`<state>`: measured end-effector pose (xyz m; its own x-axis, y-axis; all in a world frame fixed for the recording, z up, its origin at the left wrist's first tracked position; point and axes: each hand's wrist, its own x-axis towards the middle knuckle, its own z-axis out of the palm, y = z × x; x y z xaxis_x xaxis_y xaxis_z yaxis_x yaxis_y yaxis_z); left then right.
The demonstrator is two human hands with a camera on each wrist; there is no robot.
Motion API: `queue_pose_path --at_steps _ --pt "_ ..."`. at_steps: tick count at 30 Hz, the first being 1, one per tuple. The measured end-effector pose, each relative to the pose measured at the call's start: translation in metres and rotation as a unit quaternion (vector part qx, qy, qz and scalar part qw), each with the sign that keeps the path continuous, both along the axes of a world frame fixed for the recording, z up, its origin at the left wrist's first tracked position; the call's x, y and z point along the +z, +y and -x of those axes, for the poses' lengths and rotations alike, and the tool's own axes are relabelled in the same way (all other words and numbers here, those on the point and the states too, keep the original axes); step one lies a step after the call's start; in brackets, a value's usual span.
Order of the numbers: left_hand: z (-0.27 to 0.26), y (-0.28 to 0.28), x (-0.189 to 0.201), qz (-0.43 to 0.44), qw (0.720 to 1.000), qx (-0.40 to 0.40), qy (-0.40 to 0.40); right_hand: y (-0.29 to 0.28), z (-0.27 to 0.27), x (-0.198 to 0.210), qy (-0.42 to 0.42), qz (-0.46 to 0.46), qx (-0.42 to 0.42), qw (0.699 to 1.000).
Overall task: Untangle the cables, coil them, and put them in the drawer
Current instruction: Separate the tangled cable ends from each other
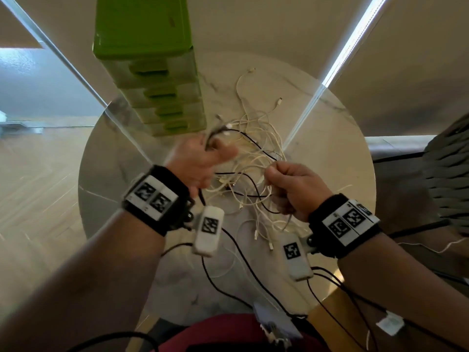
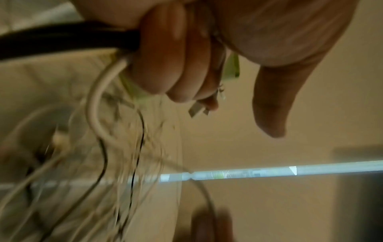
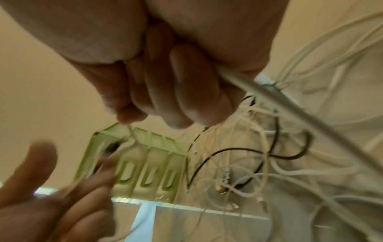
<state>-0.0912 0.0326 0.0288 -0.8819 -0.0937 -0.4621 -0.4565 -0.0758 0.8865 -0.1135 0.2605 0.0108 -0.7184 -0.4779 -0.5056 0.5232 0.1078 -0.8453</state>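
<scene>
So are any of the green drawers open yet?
No, in the head view every drawer in the green drawer unit sits flush, while the cables remain tangled on the table.

The round table [image 1: 330,153] had a pale, marble-look top with grey veins and a smooth, glossy finish that mirrored the window strips. The green drawer tower [image 1: 152,59] looked like plastic, its lid a saturated glossy green and its drawer fronts paler and translucent. The tangled thin cables [image 1: 256,158] had smooth rubbery sheaths, most off-white and a few black, with small shiny metal plug tips. The floor [image 1: 38,186] showed light wood planks with a satin sheen. The black wrist straps [image 1: 327,212] appeared matt cloth.
</scene>
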Motion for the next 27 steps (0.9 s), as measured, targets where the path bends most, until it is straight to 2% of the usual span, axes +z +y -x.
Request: queue_pose_path --at_steps 2,5,7,10,13,15,17,19,21,24,27 --pt "-0.007 0.033 -0.004 -0.015 0.998 -0.058 0.002 -0.013 -0.001 0.007 0.034 -0.019 0.007 0.999" --pt "-0.012 0.065 -0.004 -0.083 0.996 0.019 -0.038 -0.028 -0.005 0.015 0.051 -0.036 0.002 0.998" --pt "-0.011 0.066 -0.001 -0.102 0.992 0.063 -0.049 -0.030 -0.007 0.017 0.023 -0.011 -0.006 1.000" --pt "-0.006 0.045 -0.002 -0.076 0.984 0.154 -0.037 -0.017 -0.011 0.016 0.005 0.032 -0.003 0.999" --pt "0.001 0.016 0.002 -0.041 0.956 0.290 -0.024 -0.004 -0.014 0.009 0.038 0.008 -0.026 0.999" --pt "-0.002 0.021 0.001 0.020 0.957 0.288 -0.019 -0.008 -0.016 0.003 0.063 -0.005 -0.070 0.996" --pt "-0.009 0.043 -0.004 0.054 0.971 0.230 -0.021 -0.022 -0.017 0.005 0.103 -0.027 -0.082 0.991" --pt "-0.018 0.067 -0.005 -0.028 0.987 0.156 -0.009 -0.035 -0.016 0.009 0.178 -0.073 -0.033 0.981" --pt "-0.021 0.077 -0.003 -0.082 0.985 0.153 -0.022 -0.042 -0.015 0.011 0.256 -0.121 0.034 0.959" --pt "-0.015 0.062 0.002 -0.088 0.973 0.211 -0.026 -0.039 -0.017 0.012 0.229 -0.104 0.095 0.963" --pt "-0.005 0.027 0.004 -0.144 0.947 0.286 0.003 -0.023 -0.017 0.007 0.211 -0.097 0.154 0.960"
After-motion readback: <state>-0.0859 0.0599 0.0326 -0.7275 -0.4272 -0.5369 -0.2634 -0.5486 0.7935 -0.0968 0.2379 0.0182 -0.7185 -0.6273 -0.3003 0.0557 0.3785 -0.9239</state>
